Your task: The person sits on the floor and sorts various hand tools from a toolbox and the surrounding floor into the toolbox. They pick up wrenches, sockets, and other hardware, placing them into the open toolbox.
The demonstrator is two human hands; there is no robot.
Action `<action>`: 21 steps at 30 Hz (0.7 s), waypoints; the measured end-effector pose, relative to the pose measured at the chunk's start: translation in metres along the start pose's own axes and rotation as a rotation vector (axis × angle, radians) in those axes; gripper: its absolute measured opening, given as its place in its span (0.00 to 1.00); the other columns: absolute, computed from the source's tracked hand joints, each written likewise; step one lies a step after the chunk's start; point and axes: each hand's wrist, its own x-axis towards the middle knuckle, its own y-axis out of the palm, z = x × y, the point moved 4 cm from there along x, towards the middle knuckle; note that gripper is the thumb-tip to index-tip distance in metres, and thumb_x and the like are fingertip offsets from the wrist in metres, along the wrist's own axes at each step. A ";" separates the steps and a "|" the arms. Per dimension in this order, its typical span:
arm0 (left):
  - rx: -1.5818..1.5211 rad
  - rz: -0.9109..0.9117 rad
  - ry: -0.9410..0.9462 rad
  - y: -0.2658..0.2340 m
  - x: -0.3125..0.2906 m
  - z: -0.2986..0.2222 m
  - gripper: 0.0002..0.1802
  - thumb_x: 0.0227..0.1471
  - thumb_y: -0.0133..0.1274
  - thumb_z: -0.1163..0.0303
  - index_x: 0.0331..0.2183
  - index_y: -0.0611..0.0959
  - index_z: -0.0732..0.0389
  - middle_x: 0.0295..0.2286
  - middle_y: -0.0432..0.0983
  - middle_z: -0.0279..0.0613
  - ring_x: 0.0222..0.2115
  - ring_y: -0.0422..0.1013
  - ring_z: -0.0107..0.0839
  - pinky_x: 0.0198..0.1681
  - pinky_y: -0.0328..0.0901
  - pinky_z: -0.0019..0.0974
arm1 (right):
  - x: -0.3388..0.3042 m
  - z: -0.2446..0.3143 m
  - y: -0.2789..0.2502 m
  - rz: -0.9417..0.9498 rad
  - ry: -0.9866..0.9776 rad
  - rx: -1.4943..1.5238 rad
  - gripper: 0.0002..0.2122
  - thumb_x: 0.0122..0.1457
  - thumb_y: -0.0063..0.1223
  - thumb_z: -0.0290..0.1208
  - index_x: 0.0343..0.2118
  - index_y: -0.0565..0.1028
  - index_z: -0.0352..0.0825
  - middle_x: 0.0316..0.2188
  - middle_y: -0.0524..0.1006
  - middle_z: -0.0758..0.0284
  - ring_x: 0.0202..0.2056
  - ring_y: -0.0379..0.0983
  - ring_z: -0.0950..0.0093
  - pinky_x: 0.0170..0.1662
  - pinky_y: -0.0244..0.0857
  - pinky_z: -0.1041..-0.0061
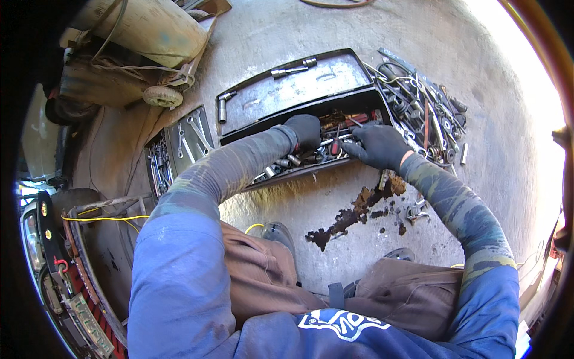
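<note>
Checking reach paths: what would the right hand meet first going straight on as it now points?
The right hand would likely meet the red-handled tool first, though depth is unclear.

At the upper left I see a scuffed, pale cylindrical tank (152, 33), with a small wheel (162, 96) just below it, on the concrete floor (430, 30). Down the left side I make out a metal frame (110, 203) crossed by a yellow cord (107, 219), beside a vehicle's front (45, 239) with a red hook (60, 263). A dark, patchy stain (354, 216) marks the floor right of centre; a curved strip (336, 5) lies at my top edge.
</note>
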 end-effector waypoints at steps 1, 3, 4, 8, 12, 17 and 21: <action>-0.018 0.005 -0.018 0.001 -0.002 0.000 0.19 0.46 0.63 0.59 0.35 0.91 0.66 0.37 0.86 0.62 0.42 0.83 0.56 0.47 0.76 0.53 | -0.001 0.000 0.001 0.012 0.003 -0.011 0.26 0.70 0.49 0.57 0.42 0.81 0.34 0.37 0.83 0.51 0.42 0.82 0.52 0.46 0.74 0.52; -0.044 0.004 -0.067 -0.001 -0.004 0.002 0.20 0.47 0.61 0.59 0.37 0.91 0.66 0.38 0.85 0.63 0.42 0.83 0.57 0.48 0.76 0.53 | 0.000 -0.001 0.001 0.021 0.004 -0.044 0.26 0.70 0.49 0.57 0.42 0.82 0.34 0.37 0.83 0.51 0.42 0.82 0.52 0.46 0.74 0.52; -0.081 -0.009 -0.083 -0.001 -0.007 0.002 0.21 0.50 0.58 0.61 0.40 0.89 0.66 0.41 0.85 0.64 0.44 0.82 0.58 0.50 0.75 0.54 | 0.000 0.001 0.000 -0.020 -0.016 -0.033 0.26 0.70 0.49 0.57 0.42 0.82 0.34 0.37 0.83 0.51 0.42 0.82 0.52 0.46 0.74 0.52; -0.133 -0.188 0.001 -0.008 -0.023 0.011 0.18 0.52 0.54 0.66 0.43 0.88 0.63 0.42 0.84 0.61 0.46 0.81 0.56 0.51 0.72 0.55 | 0.002 -0.001 0.001 -0.006 0.014 -0.032 0.29 0.69 0.46 0.61 0.41 0.83 0.35 0.38 0.84 0.52 0.44 0.82 0.51 0.48 0.73 0.50; -0.221 -0.034 0.084 -0.010 -0.033 0.029 0.16 0.50 0.53 0.70 0.40 0.89 0.59 0.38 0.86 0.55 0.39 0.81 0.53 0.45 0.72 0.52 | 0.003 -0.001 0.003 0.009 0.031 -0.047 0.29 0.69 0.47 0.61 0.40 0.83 0.34 0.38 0.84 0.51 0.44 0.82 0.51 0.47 0.74 0.50; -0.306 0.014 0.018 -0.011 -0.039 0.031 0.16 0.50 0.54 0.69 0.41 0.89 0.61 0.39 0.85 0.59 0.41 0.81 0.54 0.45 0.72 0.52 | 0.002 -0.001 0.003 0.015 0.028 -0.036 0.29 0.69 0.48 0.61 0.40 0.83 0.34 0.38 0.85 0.51 0.44 0.82 0.52 0.47 0.74 0.50; -0.202 -0.055 0.114 -0.014 -0.046 0.022 0.20 0.54 0.55 0.69 0.49 0.86 0.63 0.45 0.83 0.63 0.47 0.80 0.57 0.49 0.72 0.52 | 0.003 -0.001 0.003 -0.001 0.019 -0.055 0.28 0.69 0.48 0.60 0.41 0.83 0.34 0.39 0.85 0.52 0.44 0.82 0.51 0.47 0.74 0.50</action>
